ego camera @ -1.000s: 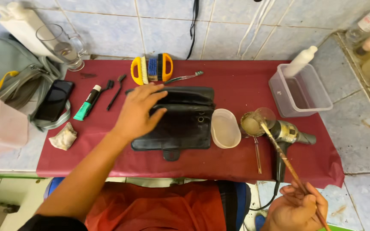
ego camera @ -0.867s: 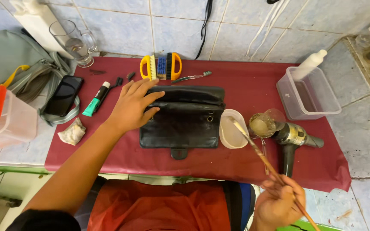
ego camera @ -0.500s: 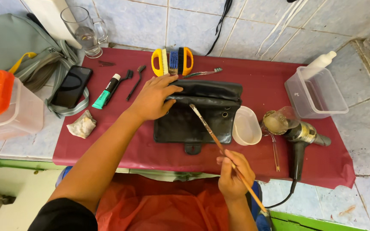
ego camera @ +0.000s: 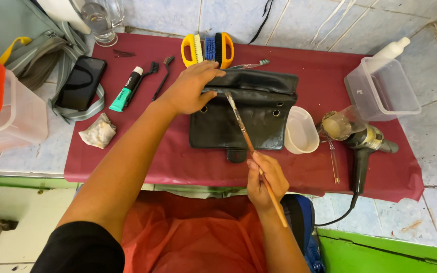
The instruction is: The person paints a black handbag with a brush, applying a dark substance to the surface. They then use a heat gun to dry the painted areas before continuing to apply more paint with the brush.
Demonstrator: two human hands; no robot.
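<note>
A black leather bag (ego camera: 259, 114) lies flat on the dark red cloth (ego camera: 147, 156). My left hand (ego camera: 190, 88) presses on its upper left corner. My right hand (ego camera: 266, 179) grips a long thin wooden-handled paintbrush (ego camera: 244, 131) near the table's front edge. The brush slants up and left, and its bristle tip rests on the bag's top edge just right of my left fingers.
A small white oval dish (ego camera: 300, 132) sits right of the bag, then a jar (ego camera: 337, 125) and a hair dryer (ego camera: 367, 144). A clear plastic tub (ego camera: 383, 91) stands at the back right. Yellow brushes (ego camera: 207, 49), a green tube (ego camera: 125, 91), a phone (ego camera: 81, 82) and a crumpled rag (ego camera: 98, 132) lie left and behind.
My right hand has carried the paintbrush from the right by the jar over to the bag, bringing its tip onto the bag's top edge. My left hand stays on the bag.
</note>
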